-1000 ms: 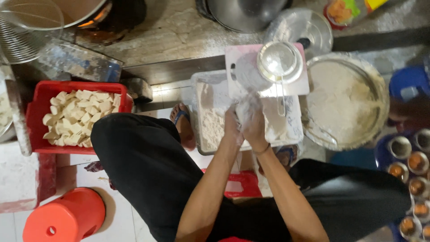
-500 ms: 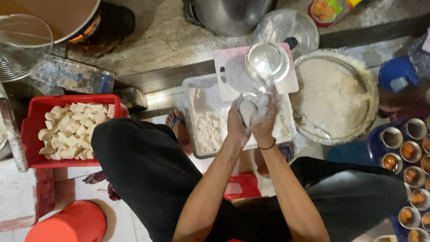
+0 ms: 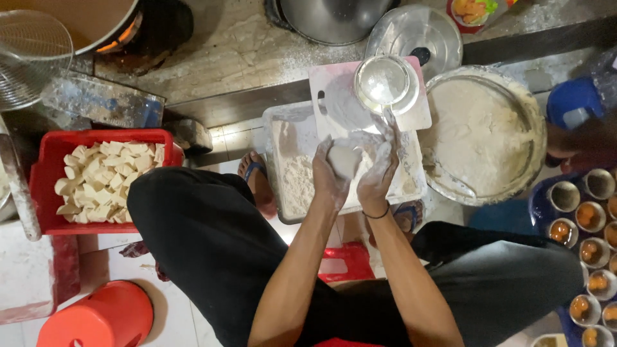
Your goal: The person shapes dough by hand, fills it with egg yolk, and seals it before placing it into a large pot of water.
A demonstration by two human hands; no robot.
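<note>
My left hand (image 3: 329, 181) and my right hand (image 3: 380, 172), both white with flour, cup a pale ball of dough (image 3: 344, 160) between them. They hover over a clear rectangular tray (image 3: 287, 212) holding loose flour. A white cutting board (image 3: 334, 96) lies across the tray's far end, with a small glass bowl (image 3: 384, 82) on it. To the right stands a wide round metal pan (image 3: 535, 138) filled with pale batter or dough.
A red crate (image 3: 46, 154) of cut pale cubes sits at left. An orange bucket (image 3: 96, 318) stands at lower left. Several small cups (image 3: 588, 257) with orange filling line the right edge. A stove with a pot (image 3: 109, 29), a wire skimmer (image 3: 32, 58) and a metal lid (image 3: 416, 32) lie at the back.
My hands have kept working the dough ball over the tray, turning it between the palms. The camera view shifted slightly; nothing else moved.
</note>
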